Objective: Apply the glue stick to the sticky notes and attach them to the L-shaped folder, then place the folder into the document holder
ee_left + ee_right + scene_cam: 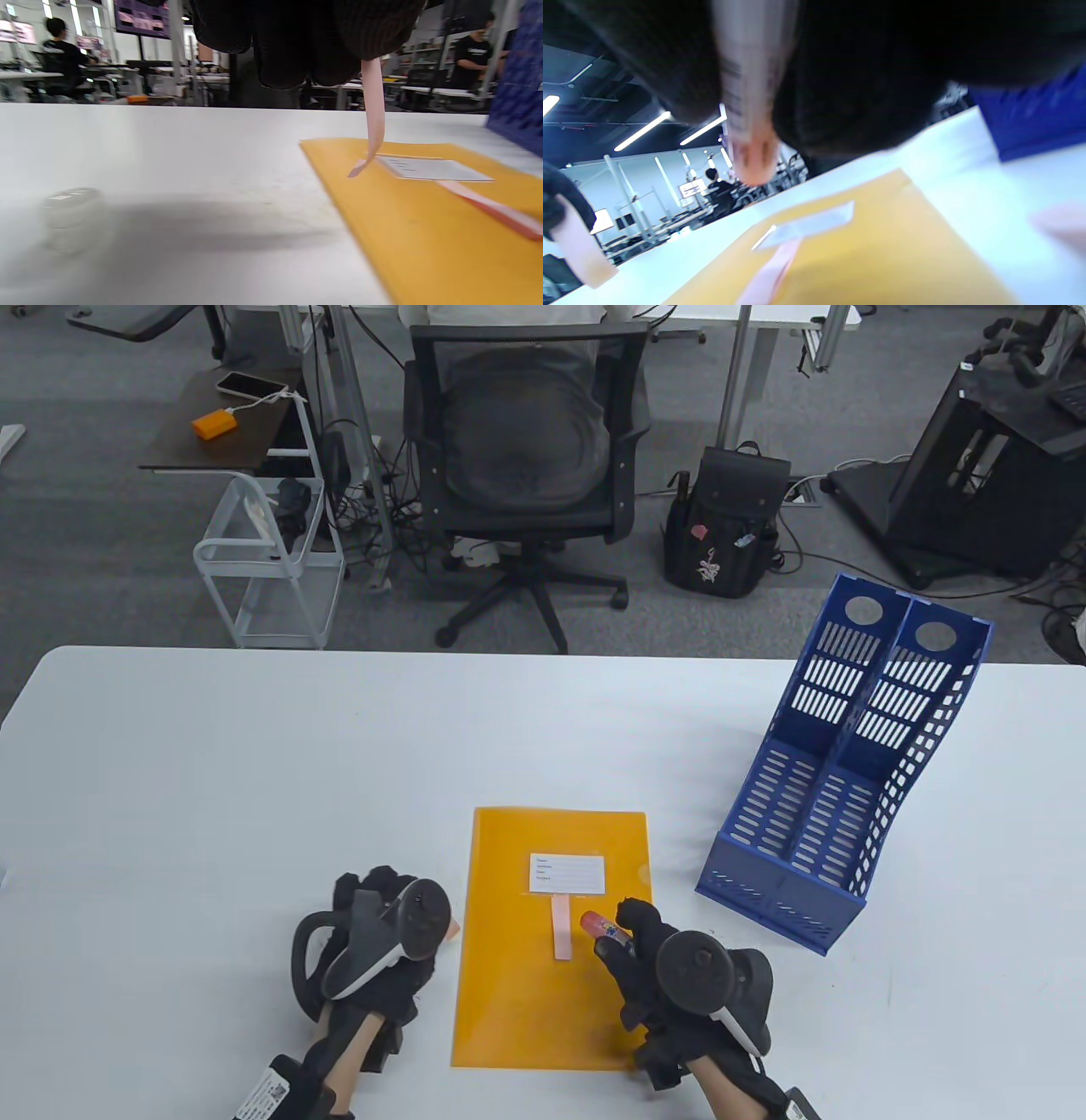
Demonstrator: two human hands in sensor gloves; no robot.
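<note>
1. Your right hand point(670, 959) is curling its fingers around the glue stick point(601, 926), pink tip pointing up and left toward the pink sticky note point(562, 928) that is already lying on the orange L-shaped folder point(517, 984), just below its white label point(567, 873).
2. Your left hand point(382, 933) is pinching a second pink sticky note point(373, 123). The left wrist view shows the strip hanging from the fingertips, its lower end curling over the folder's left edge.
3. As I'm reading it, you're about to glue that hanging strip. I'd be bringing the stick's tip to the strip, not the strip to the stick, and I'd be supporting the paper against the folder or the table point(254, 780) so it isn't buckling under the stroke.
4. Keep the stroke light and along the strip's length; a floppy note will likely be folding onto itself if you're pushing sideways.
5. The blue document holder point(840, 780) is standing well apart on the right of the table, its slots showing nothing inside, waiting for the folder.
6. Writing: the label is carrying four short printed lines with rules beside them, too small to read. There's print on the glue stick too, but it's blurring out.
</note>
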